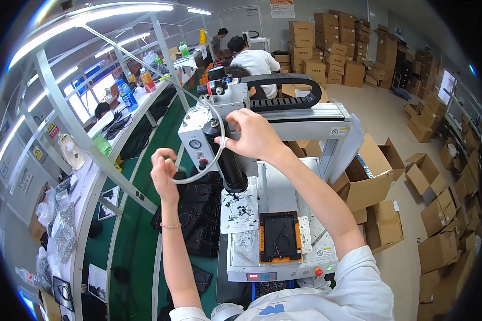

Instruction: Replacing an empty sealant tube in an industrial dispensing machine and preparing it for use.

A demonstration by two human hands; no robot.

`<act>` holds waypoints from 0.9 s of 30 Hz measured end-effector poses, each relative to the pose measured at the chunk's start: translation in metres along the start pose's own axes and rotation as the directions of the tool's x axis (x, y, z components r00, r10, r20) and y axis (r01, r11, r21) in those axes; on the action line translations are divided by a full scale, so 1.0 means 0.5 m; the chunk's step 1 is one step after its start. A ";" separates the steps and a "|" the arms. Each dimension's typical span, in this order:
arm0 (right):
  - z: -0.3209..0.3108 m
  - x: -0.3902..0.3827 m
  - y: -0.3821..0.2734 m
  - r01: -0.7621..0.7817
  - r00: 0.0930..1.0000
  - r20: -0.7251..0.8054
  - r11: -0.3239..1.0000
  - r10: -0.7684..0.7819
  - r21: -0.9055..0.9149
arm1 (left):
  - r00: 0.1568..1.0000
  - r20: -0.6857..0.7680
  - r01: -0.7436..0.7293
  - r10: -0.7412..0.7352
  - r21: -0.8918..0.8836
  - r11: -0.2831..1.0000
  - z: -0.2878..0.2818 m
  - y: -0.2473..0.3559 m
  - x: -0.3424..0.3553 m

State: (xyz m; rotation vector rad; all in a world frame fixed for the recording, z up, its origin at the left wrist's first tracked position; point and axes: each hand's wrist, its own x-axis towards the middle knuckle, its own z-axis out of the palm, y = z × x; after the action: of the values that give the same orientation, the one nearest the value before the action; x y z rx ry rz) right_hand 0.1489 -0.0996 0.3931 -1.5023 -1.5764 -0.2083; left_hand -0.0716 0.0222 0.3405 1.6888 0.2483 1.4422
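My left hand (164, 174) is closed on the end of a clear tube (199, 174), left of a white machine head (195, 131) with a gauge and red knob. My right hand (249, 136) is curled at the top of a black cylinder (231, 174) on that head, its thumb against the tube; whether it grips tube or cylinder is unclear. Below lie a stained white sheet (238, 211) and an orange fixture (263, 238) holding a black frame on the machine bed (326, 257).
Black panels (201, 224) lie on the green bench at left, beside a shelf rack (112, 174) with bottles and bags. A black cable chain (286, 80) tops the machine. Cardboard boxes (375, 192) crowd the right. A co-worker in white (251, 59) sits beyond.
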 end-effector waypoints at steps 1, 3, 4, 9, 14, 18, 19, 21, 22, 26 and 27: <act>0.004 0.006 -0.015 -0.025 0.999 -0.048 0.983 0.017 -0.181 | 1.000 -0.019 0.014 -0.011 0.176 0.984 -0.031 -0.015 -0.004; 0.022 0.038 -0.027 -0.024 0.999 -0.050 0.954 0.009 -0.300 | 0.982 -0.060 -0.086 0.179 0.703 0.706 -0.060 -0.053 -0.016; 0.012 0.056 -0.052 -0.071 0.983 0.126 0.913 0.132 -0.402 | 0.965 -0.120 -0.080 0.231 0.709 0.700 -0.053 -0.056 -0.033; 0.017 0.118 -0.077 0.011 0.892 0.368 0.800 0.264 -0.600 | 0.819 -0.125 -0.306 0.560 0.731 0.610 0.048 -0.037 -0.142; 0.036 0.140 -0.051 0.162 0.863 0.485 0.833 0.140 -0.529 | 0.731 0.433 -0.632 0.527 0.722 0.284 0.127 0.018 -0.112; 0.022 0.149 -0.003 0.219 0.815 0.577 0.948 -0.047 -0.232 | 0.854 0.248 -0.452 0.457 0.790 0.415 0.135 0.046 -0.041; 0.015 0.150 -0.008 0.222 0.814 0.579 0.946 -0.047 -0.236 | 0.843 0.240 -0.455 0.481 0.796 0.400 0.126 0.051 -0.027; -0.002 0.156 -0.038 0.217 0.760 0.647 0.913 0.063 -0.344 | 0.833 0.255 -0.459 0.492 0.815 0.355 0.104 0.058 -0.014; 0.002 0.158 -0.066 0.184 0.768 0.613 0.852 0.187 -0.491 | 0.835 0.258 -0.452 0.486 0.825 0.338 0.096 0.060 -0.009; 0.014 0.184 -0.067 0.195 0.752 0.582 0.740 0.308 -0.644 | 0.847 0.261 -0.421 0.464 0.861 0.285 0.094 0.079 0.012; -0.002 0.189 -0.057 0.285 0.720 0.679 0.831 0.144 -0.478 | 0.853 0.268 -0.410 0.448 0.875 0.258 0.095 0.085 0.018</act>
State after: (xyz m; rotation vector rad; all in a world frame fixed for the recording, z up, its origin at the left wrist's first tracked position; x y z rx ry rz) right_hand 0.1404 -0.0406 0.4721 -2.1405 -2.3285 -0.1596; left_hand -0.0429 -0.0201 0.3799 2.8351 0.7832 1.9122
